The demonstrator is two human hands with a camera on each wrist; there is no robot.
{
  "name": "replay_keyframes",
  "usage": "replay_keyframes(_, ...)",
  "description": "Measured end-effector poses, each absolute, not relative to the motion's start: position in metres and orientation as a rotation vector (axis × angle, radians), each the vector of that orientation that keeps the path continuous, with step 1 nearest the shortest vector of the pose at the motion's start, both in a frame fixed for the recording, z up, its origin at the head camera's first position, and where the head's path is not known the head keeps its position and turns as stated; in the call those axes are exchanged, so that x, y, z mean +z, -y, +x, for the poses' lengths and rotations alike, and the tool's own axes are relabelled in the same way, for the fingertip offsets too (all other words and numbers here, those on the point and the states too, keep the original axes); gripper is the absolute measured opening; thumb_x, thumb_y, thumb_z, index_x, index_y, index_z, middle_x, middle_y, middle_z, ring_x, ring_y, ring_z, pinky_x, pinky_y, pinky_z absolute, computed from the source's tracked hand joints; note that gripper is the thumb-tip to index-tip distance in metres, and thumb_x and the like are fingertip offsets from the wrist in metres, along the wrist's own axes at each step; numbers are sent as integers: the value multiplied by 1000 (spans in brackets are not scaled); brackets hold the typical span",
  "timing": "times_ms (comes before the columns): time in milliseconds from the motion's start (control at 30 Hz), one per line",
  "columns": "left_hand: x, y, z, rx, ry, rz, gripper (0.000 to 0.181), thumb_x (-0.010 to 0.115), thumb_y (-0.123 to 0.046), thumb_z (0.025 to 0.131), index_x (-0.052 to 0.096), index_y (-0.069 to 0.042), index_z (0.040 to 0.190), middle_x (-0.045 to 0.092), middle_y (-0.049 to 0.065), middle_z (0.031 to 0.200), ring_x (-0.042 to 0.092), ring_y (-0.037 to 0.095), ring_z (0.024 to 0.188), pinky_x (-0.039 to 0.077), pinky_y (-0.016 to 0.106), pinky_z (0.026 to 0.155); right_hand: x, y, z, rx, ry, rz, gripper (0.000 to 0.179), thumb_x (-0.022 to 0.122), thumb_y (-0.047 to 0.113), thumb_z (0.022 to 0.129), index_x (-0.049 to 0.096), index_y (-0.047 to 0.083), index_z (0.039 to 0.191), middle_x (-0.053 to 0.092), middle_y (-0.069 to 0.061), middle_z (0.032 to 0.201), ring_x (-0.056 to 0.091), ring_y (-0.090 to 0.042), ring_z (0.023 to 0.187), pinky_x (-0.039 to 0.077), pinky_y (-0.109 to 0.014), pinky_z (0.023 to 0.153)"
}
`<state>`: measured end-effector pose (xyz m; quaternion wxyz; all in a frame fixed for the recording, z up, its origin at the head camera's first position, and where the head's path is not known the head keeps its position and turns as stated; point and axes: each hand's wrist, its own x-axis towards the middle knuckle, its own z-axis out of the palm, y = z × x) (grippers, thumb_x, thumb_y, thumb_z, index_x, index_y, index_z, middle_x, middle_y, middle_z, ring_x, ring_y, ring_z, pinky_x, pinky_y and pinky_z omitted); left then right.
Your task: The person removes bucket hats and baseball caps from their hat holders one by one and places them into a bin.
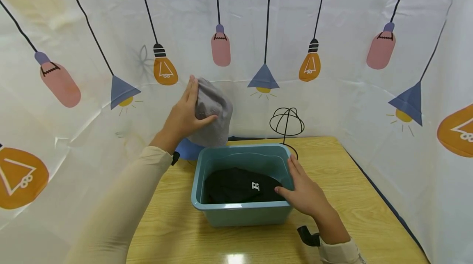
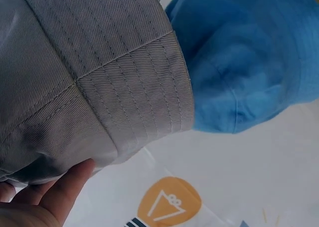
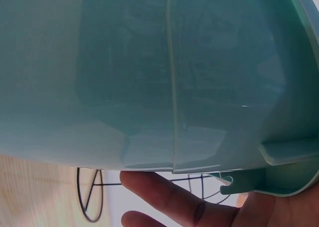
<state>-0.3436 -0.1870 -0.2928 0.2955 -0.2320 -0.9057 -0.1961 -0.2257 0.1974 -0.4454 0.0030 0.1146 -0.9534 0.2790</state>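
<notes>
My left hand (image 1: 181, 121) is raised behind the tub's left side and holds a grey bucket hat (image 1: 218, 110) between thumb and fingers. The left wrist view shows the hat's stitched brim (image 2: 139, 87) up close. Behind it is a blue bucket hat (image 2: 244, 67), mostly hidden in the head view. My right hand (image 1: 306, 192) grips the right rim of a teal plastic tub (image 1: 247, 216), thumb on the inner side and fingers along the outside. A black cap (image 1: 233, 185) with a white letter R lies inside the tub.
A black wire stand (image 1: 286, 122) with a domed top rises behind the tub's right corner. The tub sits on a wood-grain table (image 1: 332, 173). White curtains (image 1: 354, 104) printed with lamps surround the table's back and sides.
</notes>
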Motion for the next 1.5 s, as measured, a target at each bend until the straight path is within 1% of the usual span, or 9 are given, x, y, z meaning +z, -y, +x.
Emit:
replay_keyframes(200,-302,179,-338,-501,2369,-693,125,83,-57,81,7,-8,168,0,1,175,36,36,153,46,51,114,-444,-197,-226,862,2996,359,107,62,65,94,5,14,168,-2,-4,176,31,-44,153,48,-69,98)
replay_keyframes(367,-308,173,-334,-482,2356,-732,126,84,-56,81,6,-10,168,2,2,175,34,34,154,45,49,114,-444,-197,-226,873,2997,359,107,63,65,94,6,14,168,-3,-3,176,29,-44,154,47,-70,99)
replay_keyframes(533,-313,166,-328,-442,2359,-753,125,83,-57,81,8,-8,168,2,4,175,33,35,154,47,49,112,-445,-197,-226,879,2993,363,107,63,65,94,6,14,168,-4,-1,176,28,-44,154,48,-69,98)
replay_keyframes(600,-316,164,-325,-432,2367,-752,124,83,-58,82,9,-7,167,2,5,175,37,36,152,48,49,111,-445,-197,-225,879,2992,365,106,63,63,94,6,13,168,-4,-2,176,29,-45,154,49,-68,97)
replay_keyframes(800,-322,157,-318,-421,2383,-752,125,82,-59,82,8,-7,167,-1,2,175,40,37,150,45,49,113,-445,-196,-225,877,2990,360,105,65,60,95,7,13,168,-1,-4,176,28,-44,154,49,-68,98)
replay_keyframes(1033,-327,152,-311,-446,2363,-800,124,83,-57,82,8,-7,167,0,2,175,46,39,146,50,51,109,-442,-195,-223,880,2995,359,102,68,52,96,8,11,168,0,-7,176,40,-48,147,55,-57,83)
replay_keyframes(1100,-329,150,-310,-447,2356,-816,124,83,-57,82,8,-7,167,2,3,175,47,39,146,51,51,108,-441,-195,-223,884,2996,354,102,68,50,96,8,12,168,0,-7,176,40,-47,147,55,-58,85)
replay_keyframes(1233,-332,146,-305,-443,2354,-838,124,82,-60,82,10,-6,167,2,3,175,48,39,144,52,49,107,-441,-196,-223,881,2995,362,102,67,54,96,7,12,168,0,-6,176,39,-48,148,54,-60,87)
replay_keyframes(1500,-338,137,-291,-447,2384,-847,123,81,-61,82,11,-7,167,2,1,175,51,35,142,52,47,107,-443,-197,-223,874,2986,372,104,65,60,95,7,13,168,-2,-4,176,37,-46,149,55,-57,86)
